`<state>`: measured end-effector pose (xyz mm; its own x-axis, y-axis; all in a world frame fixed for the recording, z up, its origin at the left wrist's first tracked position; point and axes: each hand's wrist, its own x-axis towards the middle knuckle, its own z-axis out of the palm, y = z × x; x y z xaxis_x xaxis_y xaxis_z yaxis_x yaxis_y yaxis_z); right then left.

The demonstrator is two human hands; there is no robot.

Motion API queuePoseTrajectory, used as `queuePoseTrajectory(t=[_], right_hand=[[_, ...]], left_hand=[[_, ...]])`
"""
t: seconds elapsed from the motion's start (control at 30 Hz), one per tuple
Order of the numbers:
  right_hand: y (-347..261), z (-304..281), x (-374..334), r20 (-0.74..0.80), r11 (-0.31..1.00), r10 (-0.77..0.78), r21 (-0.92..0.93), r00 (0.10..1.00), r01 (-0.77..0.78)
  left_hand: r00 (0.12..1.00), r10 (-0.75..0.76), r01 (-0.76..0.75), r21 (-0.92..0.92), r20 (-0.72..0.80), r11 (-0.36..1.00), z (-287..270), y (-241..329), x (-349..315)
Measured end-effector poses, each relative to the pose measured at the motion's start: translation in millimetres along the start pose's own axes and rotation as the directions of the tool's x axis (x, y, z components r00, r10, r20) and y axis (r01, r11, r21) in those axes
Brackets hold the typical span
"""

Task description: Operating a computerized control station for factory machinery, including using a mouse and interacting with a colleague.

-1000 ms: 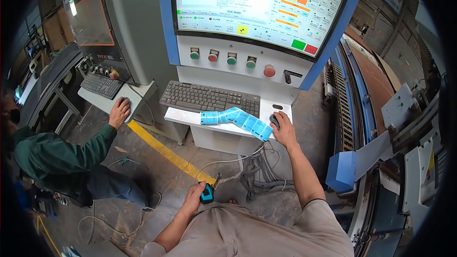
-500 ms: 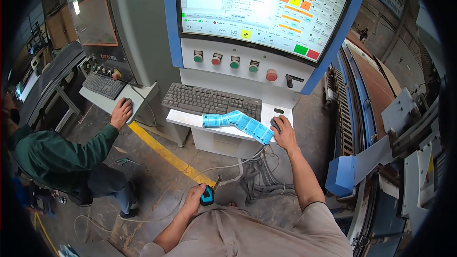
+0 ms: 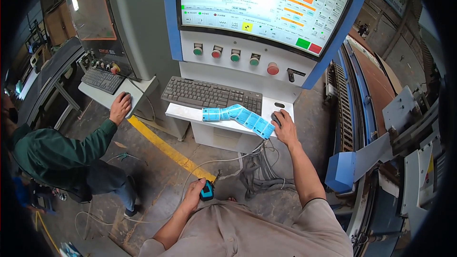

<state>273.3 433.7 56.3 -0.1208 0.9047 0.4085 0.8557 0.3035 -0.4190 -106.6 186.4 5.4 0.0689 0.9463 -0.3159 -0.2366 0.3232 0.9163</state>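
My right hand (image 3: 285, 127) is closed over a dark computer mouse (image 3: 276, 118) at the right end of the white shelf (image 3: 183, 113). In front of my body, my left hand (image 3: 193, 193) grips a teal and black tape measure (image 3: 206, 190). A strip of blue labels (image 3: 238, 115) lies bent across the shelf's front edge, its right end beside the mouse. Behind the strip sits a dark keyboard (image 3: 209, 93). Above it a lit monitor (image 3: 266, 0) shows a list and coloured buttons; its top is cut off.
A row of push buttons (image 3: 235, 57) runs below the monitor. At left, a person in a green jacket (image 3: 57, 152) uses a mouse at another console (image 3: 95, 33). Grey cables (image 3: 262, 176) hang and coil on the floor. A long machine (image 3: 362, 90) stands at right.
The view has shifted slightly, so the monitor sits higher in the picture. Both my hands keep their holds, right on the mouse, left on the tape measure.
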Motion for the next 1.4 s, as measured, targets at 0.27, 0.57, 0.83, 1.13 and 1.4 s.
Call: queuePoseTrajectory(t=[0.27,0.57,0.83,1.13,1.4], right_hand=[[0,-2,0,0.008,1.0,-0.004,-0.029,1.0,0.005],[-2,-2,-1,-0.002,1.0,0.005,-0.019,1.0,-0.005],[0,-1,0,-0.006,1.0,0.007,-0.013,1.0,-0.007],[1,-1,-3,-0.039,0.999,0.018,-0.04,0.999,-0.019],[-2,-2,-1,-0.07,1.0,-0.007,0.019,0.998,0.008]], left_hand=[[0.999,-0.013,0.014,-0.031,0.035,0.999,-2,-2,2],[1.0,-0.014,0.014,-0.013,0.017,1.0,2,6,-1],[1.0,-0.017,0.017,-0.032,0.01,0.999,3,5,1],[1.0,-0.013,0.012,-0.041,-0.002,0.999,-1,1,-1],[0.999,-0.032,0.031,-0.053,-0.01,0.998,-2,-3,0]])
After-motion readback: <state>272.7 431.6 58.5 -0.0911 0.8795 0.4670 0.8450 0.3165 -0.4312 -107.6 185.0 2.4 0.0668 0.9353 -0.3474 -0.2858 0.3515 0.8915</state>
